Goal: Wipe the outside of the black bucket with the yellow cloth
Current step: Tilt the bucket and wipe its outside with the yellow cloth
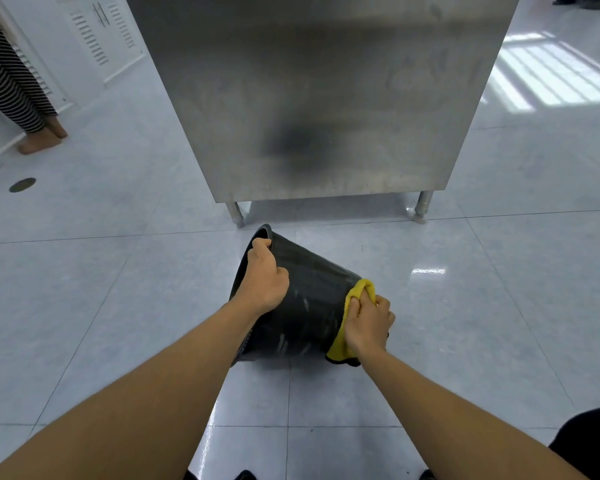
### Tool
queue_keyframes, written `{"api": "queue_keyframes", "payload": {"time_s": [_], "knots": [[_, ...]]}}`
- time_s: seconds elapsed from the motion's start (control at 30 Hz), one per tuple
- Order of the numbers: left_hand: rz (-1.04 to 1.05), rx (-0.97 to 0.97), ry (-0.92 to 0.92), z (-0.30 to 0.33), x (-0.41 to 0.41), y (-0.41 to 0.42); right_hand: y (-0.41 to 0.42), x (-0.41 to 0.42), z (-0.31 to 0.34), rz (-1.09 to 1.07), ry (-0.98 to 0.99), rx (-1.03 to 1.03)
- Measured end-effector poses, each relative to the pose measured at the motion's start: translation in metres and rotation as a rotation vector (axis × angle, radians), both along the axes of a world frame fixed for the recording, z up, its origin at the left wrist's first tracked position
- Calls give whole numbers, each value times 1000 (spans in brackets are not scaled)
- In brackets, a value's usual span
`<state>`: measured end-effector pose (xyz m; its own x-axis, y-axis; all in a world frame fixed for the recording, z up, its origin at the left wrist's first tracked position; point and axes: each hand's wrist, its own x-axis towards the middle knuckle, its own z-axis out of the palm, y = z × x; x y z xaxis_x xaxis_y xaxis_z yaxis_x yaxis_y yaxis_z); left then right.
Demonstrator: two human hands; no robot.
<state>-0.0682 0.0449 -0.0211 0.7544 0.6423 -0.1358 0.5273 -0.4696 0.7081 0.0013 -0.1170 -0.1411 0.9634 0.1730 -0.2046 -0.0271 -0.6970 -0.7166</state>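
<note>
**Bucket on Its Side, Cloth at the Base End**

Glossy pale grey floor tiles [465, 306] with thin dark joints fill the frame and reflect window light at upper right. A brushed stainless-steel cabinet [319, 98] on short round metal legs occupies the upper centre. White louvred panels [94, 32] run along the upper left, where a second person's striped trouser legs [11, 84] stand. A small round dark floor drain cover [22, 185] sits at left.

The black plastic bucket [309, 306] lies tipped on its side on the floor at centre frame, just in front of the cabinet. Its open rim points to the upper left; its narrower base end points to the lower right. Pale streaks show on its outer wall.

The left hand [264, 275] reaches over the rim, its grip closed on the rim edge, fingers curled over the lip.

The right hand [368, 323] is at the base end, its grip closed around the folded yellow cloth [340, 344]. The cloth is pressed against the bucket's outer wall at the base edge, wrapping from the top of that edge down to the floor side.

Both bare forearms enter from the bottom of the frame. Dark clothing [589, 441] shows at the lower right corner.
</note>
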Motion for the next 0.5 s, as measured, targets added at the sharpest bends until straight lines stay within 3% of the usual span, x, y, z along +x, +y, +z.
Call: {"api": "queue_keyframes", "payload": {"time_s": [0.3,0.5], "knots": [[27,-46,8,2,-1,5,55,-32,49,292,-323,253],[-61,-178,-10,3,-2,8,68,-52,60,309,-339,399]]}}
